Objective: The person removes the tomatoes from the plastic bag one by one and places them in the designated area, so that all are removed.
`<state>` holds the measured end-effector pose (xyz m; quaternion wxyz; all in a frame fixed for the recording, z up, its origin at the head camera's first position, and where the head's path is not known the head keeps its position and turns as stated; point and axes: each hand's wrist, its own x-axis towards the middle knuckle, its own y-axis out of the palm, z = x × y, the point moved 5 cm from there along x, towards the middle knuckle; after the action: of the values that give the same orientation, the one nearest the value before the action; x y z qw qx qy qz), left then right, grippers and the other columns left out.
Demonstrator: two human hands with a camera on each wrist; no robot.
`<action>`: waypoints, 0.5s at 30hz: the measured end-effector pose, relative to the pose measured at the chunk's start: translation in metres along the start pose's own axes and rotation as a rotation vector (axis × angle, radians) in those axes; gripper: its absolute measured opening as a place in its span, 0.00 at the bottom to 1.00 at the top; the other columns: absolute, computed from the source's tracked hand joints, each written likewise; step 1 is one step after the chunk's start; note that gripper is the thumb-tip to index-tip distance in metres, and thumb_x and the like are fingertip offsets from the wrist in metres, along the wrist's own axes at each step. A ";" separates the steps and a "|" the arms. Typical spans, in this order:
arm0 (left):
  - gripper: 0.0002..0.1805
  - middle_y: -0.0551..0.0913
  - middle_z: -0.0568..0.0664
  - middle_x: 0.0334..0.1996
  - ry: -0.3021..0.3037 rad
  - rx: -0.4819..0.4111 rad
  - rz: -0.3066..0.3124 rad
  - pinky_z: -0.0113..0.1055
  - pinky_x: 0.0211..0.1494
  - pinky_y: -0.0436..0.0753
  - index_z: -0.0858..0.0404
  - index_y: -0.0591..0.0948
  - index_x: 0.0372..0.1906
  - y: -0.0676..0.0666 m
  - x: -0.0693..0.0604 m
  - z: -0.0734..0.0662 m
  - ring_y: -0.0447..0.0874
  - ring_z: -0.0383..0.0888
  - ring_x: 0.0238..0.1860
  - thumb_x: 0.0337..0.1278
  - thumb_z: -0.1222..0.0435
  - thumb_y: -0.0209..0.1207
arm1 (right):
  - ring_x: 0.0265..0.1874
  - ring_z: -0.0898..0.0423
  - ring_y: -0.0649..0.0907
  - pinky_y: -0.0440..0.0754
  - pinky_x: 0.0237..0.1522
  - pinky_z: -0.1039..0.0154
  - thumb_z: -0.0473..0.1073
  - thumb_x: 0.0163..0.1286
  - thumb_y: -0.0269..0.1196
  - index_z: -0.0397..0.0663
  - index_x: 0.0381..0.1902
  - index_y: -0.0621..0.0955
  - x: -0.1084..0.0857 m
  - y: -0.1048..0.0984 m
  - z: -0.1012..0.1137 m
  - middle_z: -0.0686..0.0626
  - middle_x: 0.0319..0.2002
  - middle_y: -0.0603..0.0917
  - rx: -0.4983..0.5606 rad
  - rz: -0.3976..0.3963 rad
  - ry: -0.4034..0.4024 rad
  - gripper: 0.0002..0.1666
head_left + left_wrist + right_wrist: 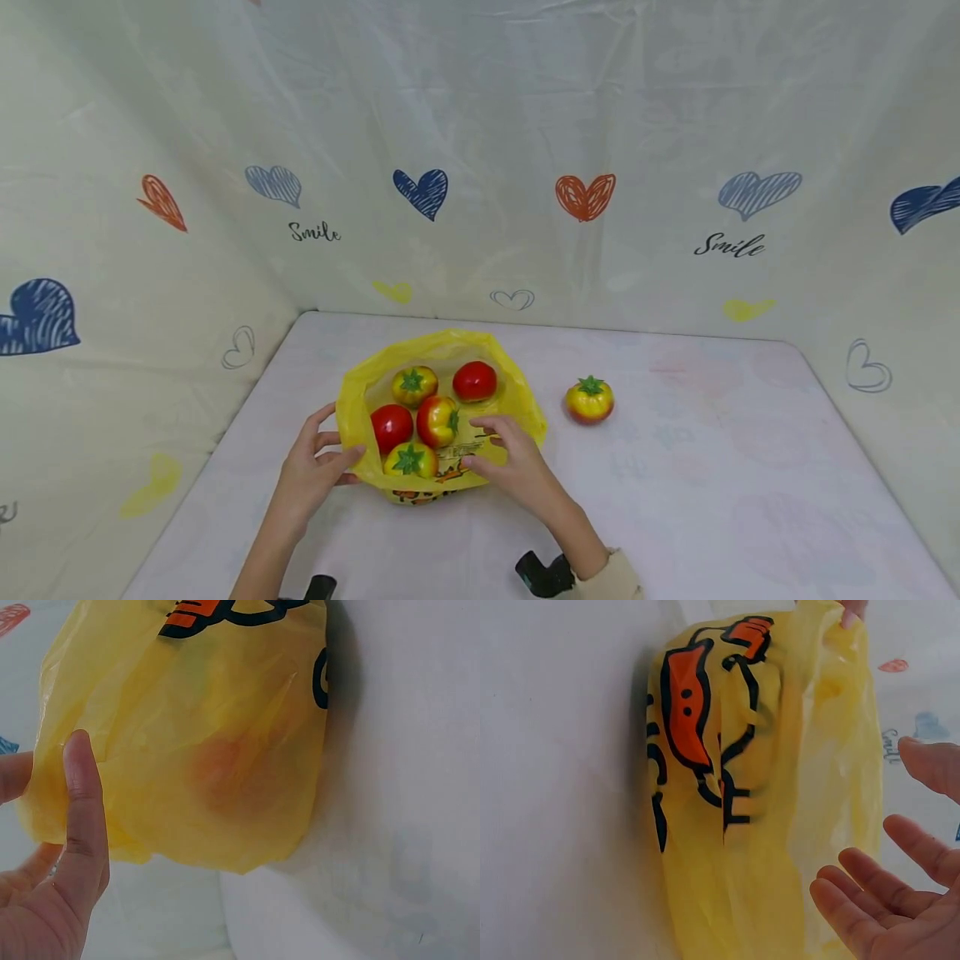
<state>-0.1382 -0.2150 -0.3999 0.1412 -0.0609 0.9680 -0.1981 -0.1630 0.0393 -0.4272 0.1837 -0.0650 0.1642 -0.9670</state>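
A yellow plastic bag (517, 400) with black and orange print stands on the table with its mouth wide apart. Inside lie several shiny tomatoes, among them a red tomato (475, 381) at the back and a red-and-yellow tomato (438, 421) in the middle. My left hand (317, 460) holds the bag's left rim between thumb and fingers; the left wrist view shows the thumb (84, 802) against the plastic. Over the right part of the mouth is my right hand (517, 467), fingers spread and holding nothing. To the bag's right sits another yellow-red tomato (589, 400) with a green top.
The white table (712, 467) reaches back to a pale curtain (487, 100) printed with hearts and "Smile". This curtain also runs along the left and right sides. Black wrist devices (543, 575) show at the lower edge of the head view.
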 end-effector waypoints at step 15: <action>0.40 0.74 0.62 0.50 -0.001 -0.005 0.002 0.33 0.34 0.86 0.54 0.52 0.70 0.000 0.002 0.004 0.84 0.41 0.32 0.56 0.66 0.60 | 0.50 0.47 0.77 0.78 0.55 0.51 0.43 0.63 0.63 0.41 0.50 0.78 0.023 0.039 0.008 0.44 0.49 0.79 -0.120 0.167 -0.020 0.19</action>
<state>-0.1392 -0.2164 -0.4037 0.1416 -0.0604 0.9685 -0.1956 -0.1701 -0.0061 -0.4311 0.2613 -0.0714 0.2251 -0.9359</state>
